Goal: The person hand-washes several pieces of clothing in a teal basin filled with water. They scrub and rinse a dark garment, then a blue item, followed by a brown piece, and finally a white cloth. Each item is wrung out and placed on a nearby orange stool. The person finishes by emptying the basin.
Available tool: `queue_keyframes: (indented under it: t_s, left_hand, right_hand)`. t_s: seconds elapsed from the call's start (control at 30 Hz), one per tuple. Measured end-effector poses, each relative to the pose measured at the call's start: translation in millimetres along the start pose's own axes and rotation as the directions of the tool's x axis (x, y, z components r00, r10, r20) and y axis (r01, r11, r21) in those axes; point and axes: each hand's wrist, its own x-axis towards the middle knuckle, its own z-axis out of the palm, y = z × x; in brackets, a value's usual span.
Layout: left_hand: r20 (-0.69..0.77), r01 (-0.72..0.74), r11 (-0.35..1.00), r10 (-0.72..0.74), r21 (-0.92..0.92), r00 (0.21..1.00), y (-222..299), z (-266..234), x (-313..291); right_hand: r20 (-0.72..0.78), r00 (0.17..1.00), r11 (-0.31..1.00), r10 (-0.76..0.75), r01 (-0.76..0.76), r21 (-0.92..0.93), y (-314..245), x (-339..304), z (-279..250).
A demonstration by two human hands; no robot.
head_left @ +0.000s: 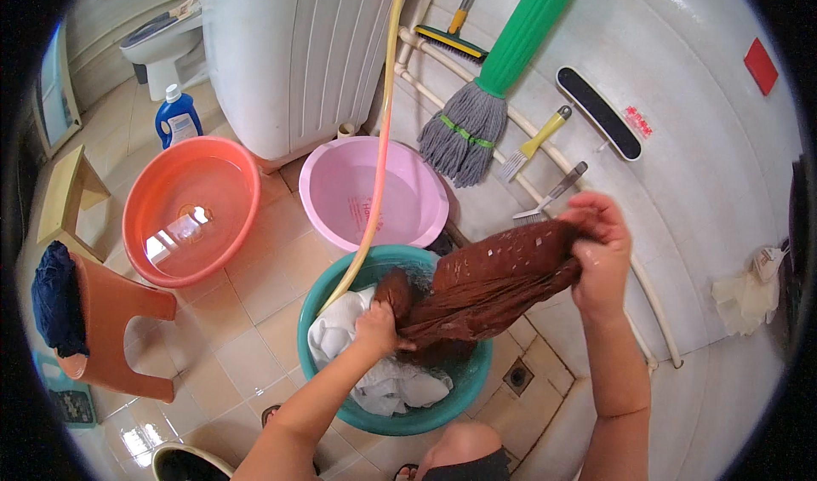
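A wet brown cloth garment stretches between my two hands above a teal basin. My right hand grips its upper right end, raised past the basin's rim. My left hand is closed on the other end, low over the basin. Part of the brown cloth hangs down into the water. White cloth lies bunched in the basin beside and under my left hand. A yellow hose runs down from above into the basin's left side.
Beyond the teal basin stand a pink basin and an orange basin holding water. Dark blue cloth drapes an orange stool at left. A blue bottle stands behind. A grey mop and brushes hang along the right wall.
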Motion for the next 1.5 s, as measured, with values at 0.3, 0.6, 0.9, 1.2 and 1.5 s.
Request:
queue_keyframes:
  t_s: [0.3,0.6,0.9,1.2,1.5]
  left_hand:
    - [-0.478,-0.455,0.512,0.095,-0.729,0.873,-6,8,37]
    - [-0.472,-0.339,0.683,-0.01,-0.647,0.881,-19,15,29]
    - [0.076,-0.205,0.972,0.214,-0.114,0.974,-35,56,16]
    - [0.495,-0.443,0.887,0.33,0.128,0.804,-55,133,55]
    - [0.382,0.389,-0.447,0.109,-0.806,0.918,-24,73,39]
  right_hand:
    - [-0.349,0.933,0.957,0.08,0.026,0.288,-25,11,-13]
    - [0.17,0.898,0.897,0.405,-0.354,-0.265,186,-56,-18]
    - [0.336,0.567,0.517,0.752,-0.191,-0.834,287,-148,55]
    - [0.257,0.554,0.413,0.792,-0.175,-0.894,429,-184,40]
    - [0.31,0.704,0.726,0.638,-0.685,0.06,229,-139,63]
